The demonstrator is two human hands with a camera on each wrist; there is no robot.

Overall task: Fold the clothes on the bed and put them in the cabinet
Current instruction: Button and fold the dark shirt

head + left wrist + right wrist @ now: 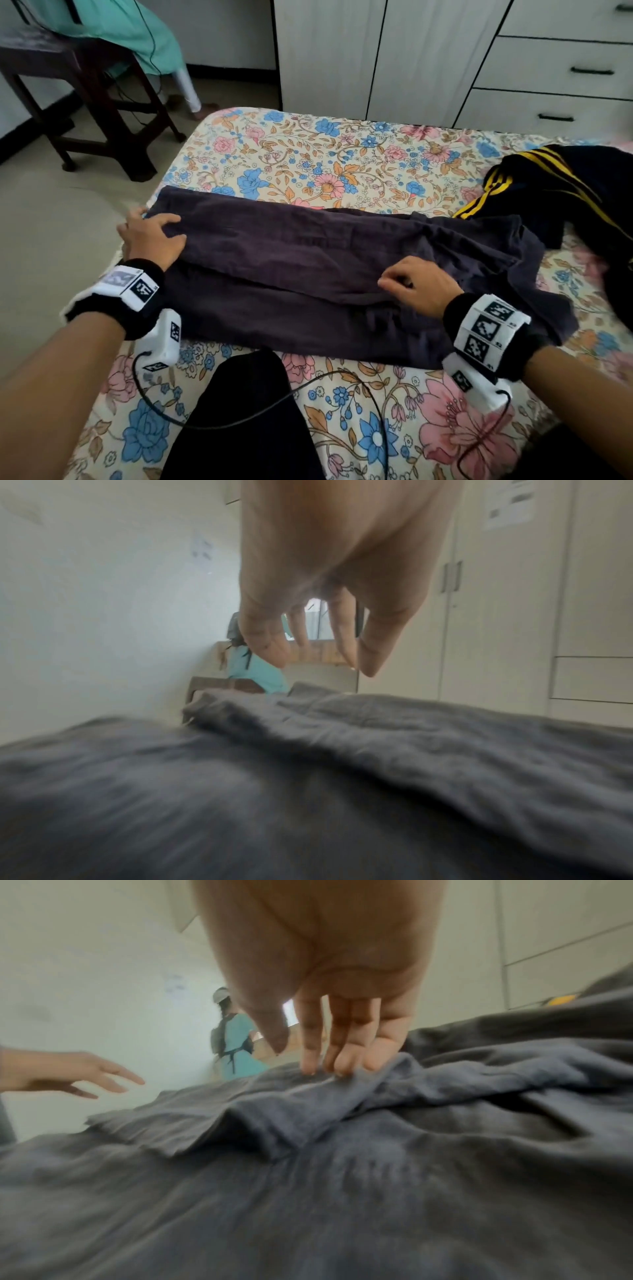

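Observation:
A dark grey-purple garment [308, 267] lies stretched across the floral bed sheet [308, 154], with one long layer folded over another. My left hand [150, 236] is at the garment's left end. In the left wrist view its fingers [342, 637] hang relaxed just above the cloth [377, 750] and grip nothing. My right hand [414, 284] is over the middle of the garment. Its fingertips [329, 1058] touch a raised fold [342, 1164], and the thumb stays apart. A black garment with yellow stripes [548, 192] lies crumpled at the right. The white cabinet [376, 51] stands beyond the bed with its doors closed.
White drawers [555, 68] stand at the back right. A dark wooden stool [85, 85] is on the floor to the left, and a person in a teal dress [236, 1047] stands behind it. A black cable [239, 421] crosses the near sheet beside a dark shape [239, 411].

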